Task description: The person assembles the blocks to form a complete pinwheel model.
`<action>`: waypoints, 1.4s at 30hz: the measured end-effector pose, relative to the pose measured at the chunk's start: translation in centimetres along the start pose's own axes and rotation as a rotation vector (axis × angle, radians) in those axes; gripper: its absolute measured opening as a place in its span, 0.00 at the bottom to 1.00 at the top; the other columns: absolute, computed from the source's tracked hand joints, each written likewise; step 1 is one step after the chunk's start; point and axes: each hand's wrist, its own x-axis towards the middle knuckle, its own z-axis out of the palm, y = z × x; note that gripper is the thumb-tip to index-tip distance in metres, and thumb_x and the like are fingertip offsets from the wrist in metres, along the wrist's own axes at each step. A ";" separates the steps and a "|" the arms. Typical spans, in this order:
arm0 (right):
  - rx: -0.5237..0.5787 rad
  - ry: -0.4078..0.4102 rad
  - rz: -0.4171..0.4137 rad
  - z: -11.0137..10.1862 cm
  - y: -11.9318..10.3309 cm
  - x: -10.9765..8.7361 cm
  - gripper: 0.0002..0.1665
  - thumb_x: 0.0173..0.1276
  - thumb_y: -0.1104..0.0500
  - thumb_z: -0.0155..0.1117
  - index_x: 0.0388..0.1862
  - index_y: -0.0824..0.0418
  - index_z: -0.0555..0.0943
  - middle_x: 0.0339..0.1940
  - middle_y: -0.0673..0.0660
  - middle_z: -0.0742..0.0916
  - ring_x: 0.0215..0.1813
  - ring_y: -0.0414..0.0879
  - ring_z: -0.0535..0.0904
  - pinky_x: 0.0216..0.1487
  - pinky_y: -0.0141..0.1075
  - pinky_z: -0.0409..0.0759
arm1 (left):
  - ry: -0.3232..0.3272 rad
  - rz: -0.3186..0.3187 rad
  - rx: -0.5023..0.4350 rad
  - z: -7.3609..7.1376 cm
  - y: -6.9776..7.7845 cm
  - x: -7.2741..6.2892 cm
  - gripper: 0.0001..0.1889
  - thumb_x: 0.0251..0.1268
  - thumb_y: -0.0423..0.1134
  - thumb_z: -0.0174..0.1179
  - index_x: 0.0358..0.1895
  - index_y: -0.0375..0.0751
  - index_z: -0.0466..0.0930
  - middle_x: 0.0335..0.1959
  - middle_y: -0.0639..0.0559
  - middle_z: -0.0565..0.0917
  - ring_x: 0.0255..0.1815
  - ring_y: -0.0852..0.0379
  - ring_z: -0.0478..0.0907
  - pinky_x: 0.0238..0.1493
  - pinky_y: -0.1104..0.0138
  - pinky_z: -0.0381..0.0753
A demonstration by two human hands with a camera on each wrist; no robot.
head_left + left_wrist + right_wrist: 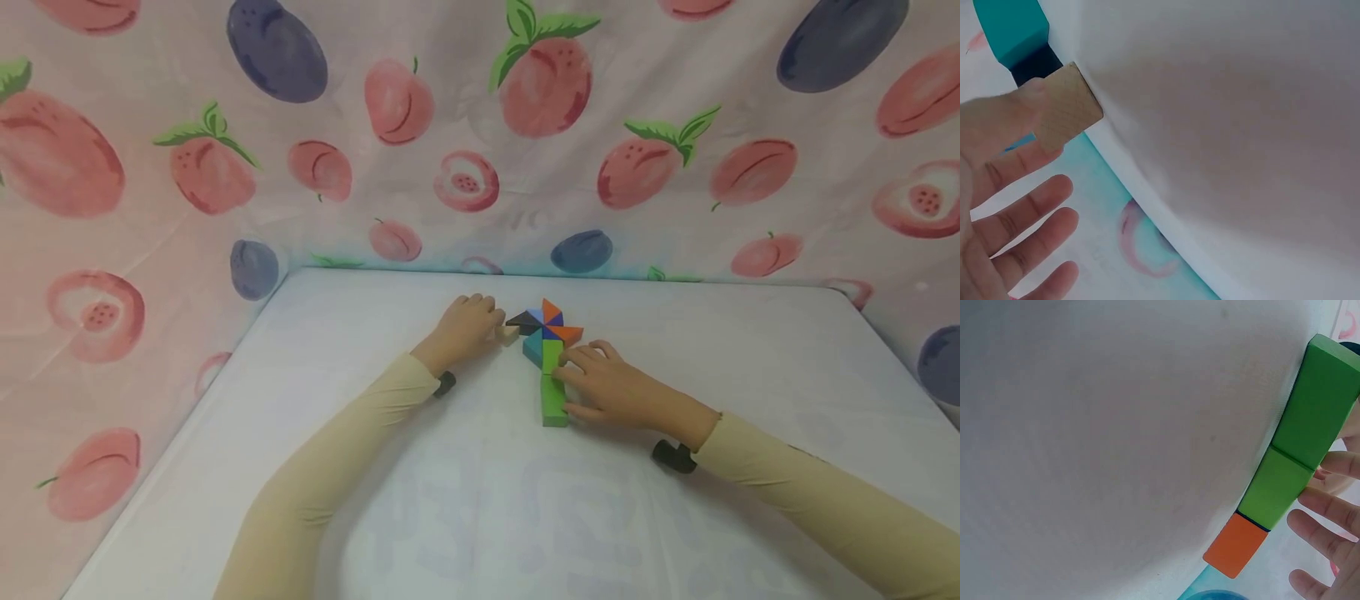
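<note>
Between thumb and index finger, my left hand (465, 329) pinches a plain wooden block (1069, 103), its other fingers spread apart. That block sits just left of a pinwheel of triangular blocks: orange (551, 311), black (521, 322), light blue, dark blue and teal (532, 348). Below the pinwheel, two green blocks stand end to end like a stem, the nearer one (554, 406) longer than the far one (551, 354). My right hand (615, 387) is at the stem's right side, its loosely extended fingers touching the green blocks and holding nothing.
The blocks lie on a white-covered table (480, 508). Behind and to the left hangs a pink fruit-print cloth (322, 225), meeting the table's far edge. Dark wrist cameras (675, 457) hang under both wrists, close over the table.
</note>
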 end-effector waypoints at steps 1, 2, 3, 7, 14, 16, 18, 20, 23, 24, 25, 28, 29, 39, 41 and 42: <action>0.001 -0.005 0.003 0.0 0.0 0.0 0.27 0.62 0.44 0.62 0.54 0.58 0.76 0.53 0.57 0.78 0.58 0.52 0.71 0.61 0.54 0.66 | -0.001 0.006 0.007 0.1 0.0 0.1 0.10 0.63 0.43 0.58 0.44 0.45 0.80 0.38 0.50 0.80 0.39 0.53 0.74 0.42 0.63 0.73; 0.002 -0.012 0.007 0.0 0.0 0.0 0.27 0.62 0.43 0.61 0.54 0.57 0.76 0.53 0.57 0.78 0.58 0.52 0.71 0.61 0.54 0.66 | -0.001 0.012 0.011 0.1 0.1 0.2 0.09 0.64 0.43 0.57 0.44 0.46 0.81 0.38 0.50 0.80 0.39 0.53 0.74 0.42 0.63 0.74; 0.002 -0.016 0.010 0.0 0.0 0.0 0.27 0.62 0.43 0.61 0.55 0.57 0.76 0.54 0.57 0.78 0.58 0.52 0.71 0.62 0.54 0.65 | 0.002 0.019 0.011 0.1 0.2 0.2 0.09 0.65 0.43 0.56 0.44 0.46 0.81 0.39 0.50 0.80 0.40 0.53 0.74 0.43 0.63 0.74; 0.005 -0.035 0.020 0.0 0.0 0.0 0.27 0.64 0.42 0.59 0.55 0.56 0.76 0.55 0.57 0.77 0.59 0.52 0.71 0.63 0.54 0.65 | 0.003 0.043 0.014 -0.1 0.5 0.4 0.08 0.66 0.40 0.54 0.43 0.47 0.81 0.39 0.51 0.80 0.42 0.53 0.75 0.44 0.63 0.74; 0.002 -0.030 0.016 -0.1 0.0 0.0 0.26 0.64 0.43 0.59 0.55 0.56 0.76 0.54 0.57 0.77 0.59 0.52 0.71 0.63 0.54 0.65 | -0.008 0.047 -0.012 -0.5 0.8 0.7 0.07 0.63 0.40 0.57 0.42 0.48 0.81 0.38 0.52 0.80 0.41 0.54 0.74 0.45 0.64 0.73; 0.000 -0.026 0.014 -0.1 0.0 0.0 0.26 0.64 0.43 0.59 0.55 0.56 0.76 0.54 0.57 0.77 0.59 0.51 0.71 0.63 0.54 0.65 | -0.010 0.042 -0.008 -0.4 0.9 0.8 0.07 0.63 0.40 0.57 0.42 0.48 0.82 0.38 0.52 0.80 0.41 0.54 0.74 0.45 0.64 0.73; -0.003 -0.023 0.011 -0.1 0.0 0.0 0.26 0.63 0.43 0.60 0.54 0.57 0.76 0.53 0.57 0.78 0.58 0.51 0.71 0.62 0.54 0.65 | -0.009 0.036 -0.004 -0.3 0.9 0.9 0.07 0.63 0.39 0.57 0.42 0.48 0.82 0.38 0.52 0.81 0.41 0.54 0.75 0.44 0.64 0.74; -0.006 -0.021 0.011 -0.2 0.0 0.0 0.26 0.63 0.43 0.60 0.54 0.57 0.76 0.53 0.57 0.78 0.58 0.52 0.71 0.62 0.54 0.66 | -0.008 0.029 -0.006 -0.2 0.9 0.9 0.07 0.64 0.39 0.57 0.42 0.48 0.83 0.38 0.52 0.81 0.41 0.54 0.75 0.44 0.63 0.74; -0.009 -0.017 0.007 -0.2 0.0 0.0 0.26 0.62 0.44 0.61 0.54 0.57 0.76 0.53 0.57 0.78 0.58 0.52 0.71 0.61 0.54 0.66 | -0.020 0.020 -0.022 -0.2 0.8 0.8 0.08 0.64 0.39 0.58 0.42 0.48 0.83 0.37 0.52 0.82 0.41 0.54 0.76 0.45 0.63 0.74; -0.008 -0.017 0.005 -0.2 0.0 0.0 0.26 0.62 0.44 0.61 0.54 0.57 0.76 0.53 0.57 0.78 0.58 0.52 0.71 0.61 0.54 0.66 | -0.029 0.015 -0.029 -0.2 0.7 0.7 0.08 0.64 0.40 0.58 0.42 0.48 0.84 0.37 0.52 0.82 0.41 0.54 0.76 0.45 0.63 0.74; -0.007 -0.018 0.007 -0.2 0.0 0.0 0.25 0.63 0.44 0.61 0.54 0.57 0.76 0.53 0.56 0.78 0.58 0.52 0.71 0.61 0.53 0.66 | -0.040 0.012 -0.031 -0.2 0.7 0.7 0.08 0.64 0.41 0.58 0.42 0.48 0.84 0.37 0.52 0.82 0.40 0.54 0.76 0.45 0.63 0.74; -0.006 -0.021 0.006 -0.2 0.0 0.0 0.26 0.63 0.44 0.60 0.54 0.57 0.76 0.53 0.57 0.78 0.58 0.52 0.71 0.62 0.53 0.66 | -0.073 -0.001 -0.047 -0.5 0.5 0.5 0.09 0.65 0.44 0.58 0.42 0.47 0.84 0.36 0.52 0.82 0.39 0.54 0.76 0.45 0.63 0.75; -0.006 -0.024 0.009 -0.2 0.1 0.0 0.26 0.64 0.43 0.59 0.54 0.57 0.76 0.54 0.56 0.77 0.58 0.52 0.71 0.62 0.53 0.65 | -0.083 -0.004 -0.047 -0.6 0.4 0.4 0.10 0.65 0.46 0.57 0.42 0.47 0.84 0.37 0.52 0.82 0.39 0.54 0.76 0.45 0.63 0.75; -0.008 -0.019 -0.003 -0.1 0.2 0.0 0.25 0.64 0.43 0.59 0.54 0.56 0.76 0.53 0.56 0.78 0.58 0.51 0.71 0.62 0.53 0.66 | -0.043 0.163 -0.033 -1.4 0.0 0.3 0.17 0.63 0.29 0.55 0.52 0.52 0.76 0.47 0.50 0.79 0.49 0.53 0.76 0.55 0.62 0.74; -0.010 -0.015 -0.007 0.0 0.2 0.0 0.25 0.64 0.43 0.59 0.54 0.56 0.76 0.53 0.56 0.78 0.58 0.50 0.71 0.62 0.53 0.66 | -0.041 0.220 -0.024 -1.5 0.0 0.5 0.20 0.62 0.26 0.54 0.53 0.54 0.76 0.49 0.51 0.79 0.50 0.53 0.75 0.56 0.62 0.74; -0.011 -0.014 -0.007 0.1 0.2 0.0 0.25 0.64 0.43 0.59 0.54 0.56 0.76 0.53 0.56 0.78 0.58 0.50 0.71 0.62 0.53 0.66 | -0.042 0.243 -0.018 -1.6 -0.1 0.5 0.21 0.62 0.26 0.54 0.53 0.55 0.77 0.49 0.51 0.78 0.50 0.53 0.75 0.56 0.62 0.73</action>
